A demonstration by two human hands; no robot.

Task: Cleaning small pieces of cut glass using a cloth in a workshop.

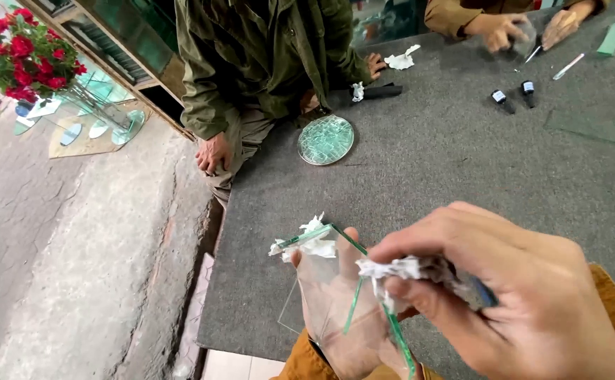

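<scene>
The right hand [525, 295] is closest, low on the right. Its fingers are pinched tight on a wad of white tissue [392, 271], and something dark [476, 292] peeks out behind the fingers. The tissue presses on the edge of a clear glass piece [328, 295] with green edges.

The left hand [343, 309] lies under the glass, palm up and fingers spread flat. You can see it right through the glass. The glass rests on this hand, just above the near edge of the table [448, 162]. More torn tissue [307, 239] sits at the far corner of the glass.

The table has a gray felt top. Farther back, a round glass disc [326, 139] lies at the left edge. Beside it sits a person in a green jacket [251, 56], 1 hand [212, 153] on a knee, the other [376, 65] on the table near a tissue scrap [400, 60] and a black strip [378, 91].

At the far right, 2 more hands [525, 29] of another person work over the table. Near them lie 2 small dark bottles [511, 95], a thin stick [568, 67] and a green strip [613, 37].

Far left, on the ground, red flowers [22, 53] stand by some glass shapes [100, 116].
</scene>
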